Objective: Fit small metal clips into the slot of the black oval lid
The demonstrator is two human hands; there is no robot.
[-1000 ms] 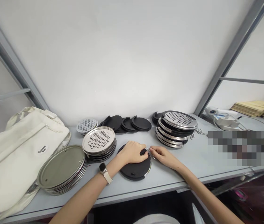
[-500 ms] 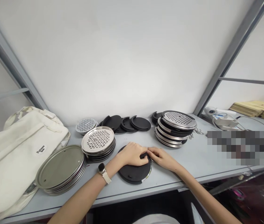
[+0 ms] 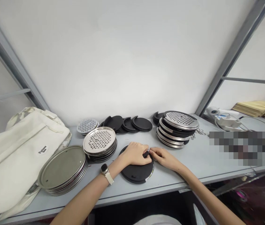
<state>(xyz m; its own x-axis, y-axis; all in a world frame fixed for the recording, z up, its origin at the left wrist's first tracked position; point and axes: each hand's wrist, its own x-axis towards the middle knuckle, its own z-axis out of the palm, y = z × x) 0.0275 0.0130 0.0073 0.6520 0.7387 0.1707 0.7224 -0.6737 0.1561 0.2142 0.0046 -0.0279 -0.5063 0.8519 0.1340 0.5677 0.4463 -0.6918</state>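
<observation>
A black round disc [image 3: 137, 173] with a rim lies on the grey table near its front edge. My left hand [image 3: 135, 153] rests over its far part, fingers curled and closed on its rim. My right hand [image 3: 162, 157] meets it at the right side, thumb and forefinger pinched together. A tiny silvery bit [image 3: 148, 150] shows between the fingertips, too small to make out. Behind my left hand stands a stack of round metal grater plates [image 3: 99, 140]. Past my right hand is a stack of grater plates in black holders [image 3: 178, 129].
Several black holders [image 3: 143, 124] and a smaller grater plate [image 3: 87, 125] lie along the wall. Greenish round plates [image 3: 63, 167] are stacked at left beside a cream bag [image 3: 24, 156]. Thin metal chains [image 3: 198, 132], a white device [image 3: 227, 122] and cardboard pieces [image 3: 249, 109] lie at right.
The view has shifted slightly. My fingertips stay together at the disc's rim, and a silvery bit shows more plainly between them; my right fingertips sit slightly farther from the left hand.
</observation>
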